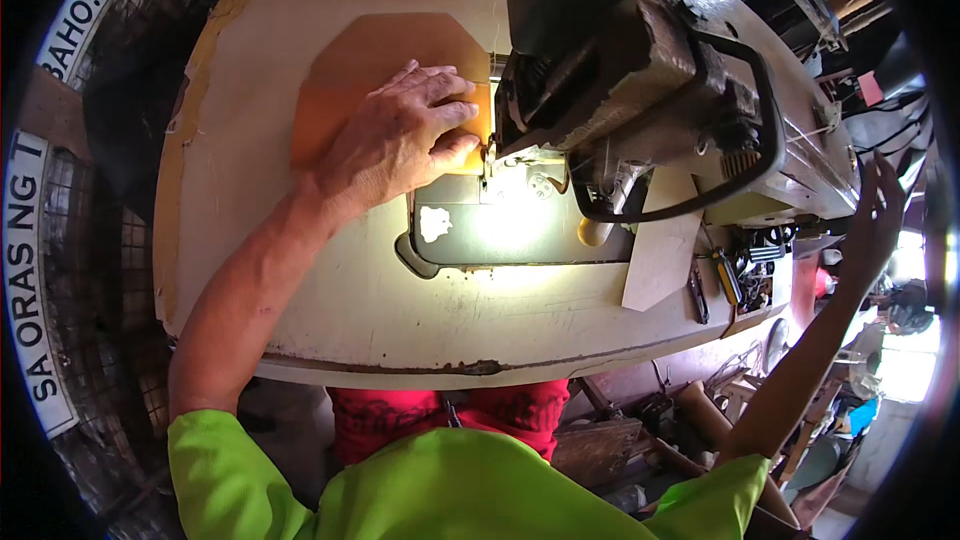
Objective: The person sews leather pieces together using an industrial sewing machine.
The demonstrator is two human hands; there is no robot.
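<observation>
Nearest: lime-green sleeves, red cloth at lap, bare forearms. Worn cream table, edge chipped, paint scuffed, w/ steel bed plate lit bright. Left hand lies flat, fingers spread, palm down, pressing the tan piece just beside the needle area; no pinch, just weight on top. Piece looks like leather or stiff board: thin, light, flat, cut corners, matte, prob semi-stiff, slides easy on smooth top, so best held by flat palm near the seam edge, not by its far corners. Right hand is up at far right side, fingers open, holding nothing I can see. Behind: sewing machine, heavy dark metal, grimy, w/ black belt loop
</observation>
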